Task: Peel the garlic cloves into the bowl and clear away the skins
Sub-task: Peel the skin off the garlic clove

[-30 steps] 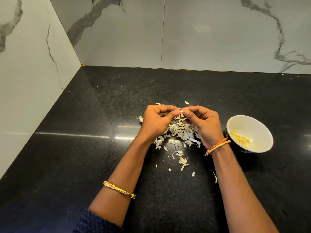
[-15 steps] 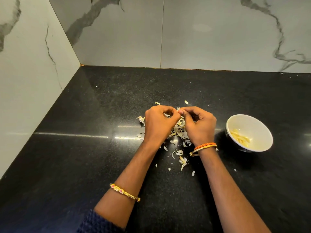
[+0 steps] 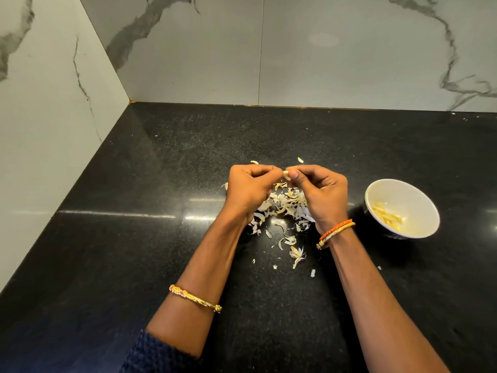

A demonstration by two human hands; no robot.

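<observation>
In progress: my left hand (image 3: pixel 251 188) and right hand (image 3: pixel 321 192) pinch one garlic clove (image 3: pixel 286 174) above the skins (image 3: pixel 285 204) heaped on the table (image 3: pixel 161 265); several peeled cloves (image 3: pixel 388 217) in bowl (image 3: pixel 419 196); skins uncleared.

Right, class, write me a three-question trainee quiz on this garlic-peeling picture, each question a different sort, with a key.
1. True or false: the bowl stands on the person's left.
2. Multiple choice: the skins lie A) in the bowl, B) on the counter under the hands, C) against the wall.
3. Fill in: the left hand and right hand pinch one ___ between them.

Key: 1 false; 2 B; 3 garlic clove.
</observation>
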